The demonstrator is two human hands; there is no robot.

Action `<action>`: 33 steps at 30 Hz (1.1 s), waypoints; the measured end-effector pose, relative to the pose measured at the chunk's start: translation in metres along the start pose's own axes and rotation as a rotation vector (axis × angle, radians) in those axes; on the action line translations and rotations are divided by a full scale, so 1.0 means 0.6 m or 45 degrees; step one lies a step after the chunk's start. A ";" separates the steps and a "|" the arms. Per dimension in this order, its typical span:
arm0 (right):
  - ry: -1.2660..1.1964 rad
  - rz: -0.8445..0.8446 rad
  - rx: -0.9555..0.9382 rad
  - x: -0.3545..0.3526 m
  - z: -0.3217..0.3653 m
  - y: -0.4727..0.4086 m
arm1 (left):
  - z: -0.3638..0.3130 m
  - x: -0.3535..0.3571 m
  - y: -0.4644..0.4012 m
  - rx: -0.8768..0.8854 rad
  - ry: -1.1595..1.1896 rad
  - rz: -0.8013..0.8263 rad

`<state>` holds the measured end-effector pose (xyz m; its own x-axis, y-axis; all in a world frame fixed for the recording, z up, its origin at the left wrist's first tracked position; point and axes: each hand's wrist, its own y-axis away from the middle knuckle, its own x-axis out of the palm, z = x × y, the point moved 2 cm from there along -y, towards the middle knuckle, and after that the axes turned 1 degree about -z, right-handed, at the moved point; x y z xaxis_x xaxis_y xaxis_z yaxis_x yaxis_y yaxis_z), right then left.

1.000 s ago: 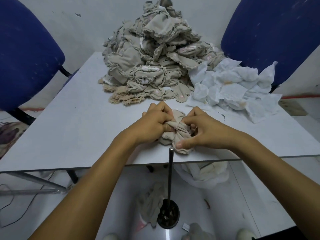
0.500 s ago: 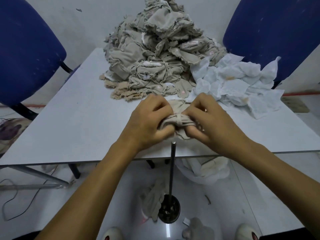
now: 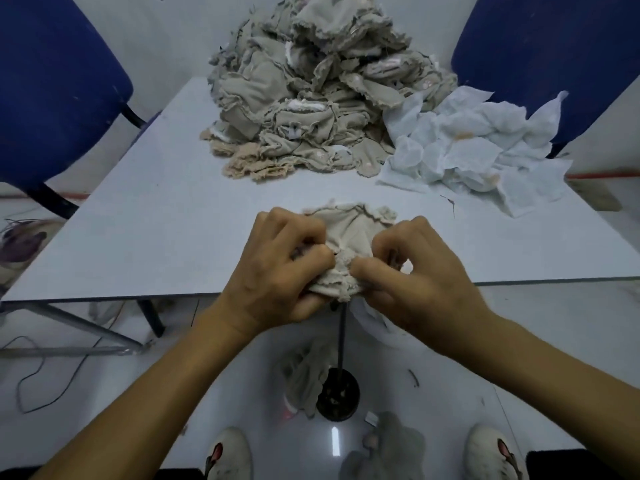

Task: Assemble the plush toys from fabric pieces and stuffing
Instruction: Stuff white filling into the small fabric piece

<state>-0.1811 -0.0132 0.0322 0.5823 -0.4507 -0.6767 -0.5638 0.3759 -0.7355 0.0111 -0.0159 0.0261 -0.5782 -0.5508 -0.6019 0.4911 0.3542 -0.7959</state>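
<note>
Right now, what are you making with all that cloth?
A person is working on one beige fabric piece at the near edge of the white table. The left hand and right hand both pinch it, bunched up between them. Behind it sit a big pile of beige pieces and a heap of white pieces.

No text, label or number can be read anywhere
</note>
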 end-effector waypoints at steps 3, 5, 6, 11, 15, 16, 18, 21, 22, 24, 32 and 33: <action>-0.040 0.048 0.064 0.022 -0.002 0.029 | -0.009 0.016 0.022 -0.060 0.060 0.083; -0.094 0.109 0.107 0.039 0.002 0.051 | -0.018 0.028 0.042 -0.110 0.092 0.129; -0.110 0.131 0.140 0.046 0.005 0.062 | -0.022 0.034 0.052 -0.132 0.097 0.142; -0.075 0.140 0.201 0.059 0.012 0.076 | -0.024 0.041 0.070 -0.184 0.046 0.210; -0.008 0.085 0.033 0.030 0.000 0.043 | -0.013 0.021 0.038 -0.117 0.093 0.250; -0.012 0.060 -0.003 0.020 -0.004 0.028 | -0.009 0.012 0.024 -0.095 0.125 0.236; -0.031 -0.017 -0.042 0.002 -0.010 -0.005 | 0.001 -0.005 -0.007 -0.073 0.156 0.181; -0.060 -0.147 -0.013 -0.016 -0.014 -0.046 | 0.015 -0.024 -0.038 -0.080 0.089 0.096; -0.074 -0.159 -0.001 -0.018 -0.013 -0.055 | 0.019 -0.027 -0.042 -0.090 0.064 0.079; -0.080 -0.135 -0.018 -0.017 -0.008 -0.059 | 0.019 -0.028 -0.042 -0.094 0.033 0.076; -0.124 0.102 -0.072 0.028 0.002 0.022 | -0.004 0.018 0.020 -0.093 0.081 0.291; -0.153 0.139 -0.025 0.039 0.007 0.035 | -0.011 0.027 0.033 -0.145 0.082 0.314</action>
<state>-0.1773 -0.0125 0.0008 0.5824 -0.3072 -0.7526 -0.6380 0.4010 -0.6574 0.0074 -0.0128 0.0001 -0.4925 -0.3897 -0.7782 0.5479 0.5559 -0.6251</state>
